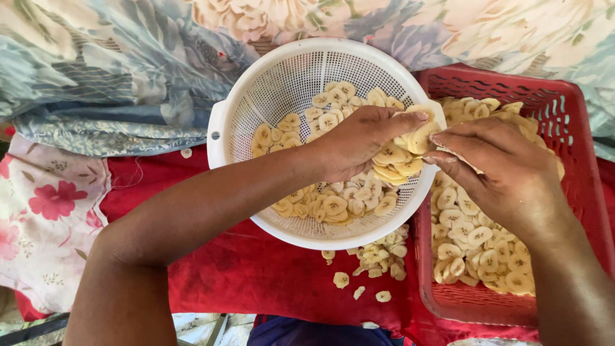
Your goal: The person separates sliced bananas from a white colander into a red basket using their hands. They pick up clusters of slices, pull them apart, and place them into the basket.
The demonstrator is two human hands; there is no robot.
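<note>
Hands met at frame centre: left hand (359,138) gripped stack of banana slices (402,156) over white colander (269,83); right hand (506,170) pinched slice edge above red crate (576,128).

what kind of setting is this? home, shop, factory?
Likely a home or small informal food-prep spot, not a factory. A white colander and a red plastic crate of banana slices sit on a red cloth over floral fabric; both hands sort slices bare.

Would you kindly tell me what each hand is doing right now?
Left hand: closed on banana slices.
Right hand: fingers curled, pinching a slice edge.
</note>
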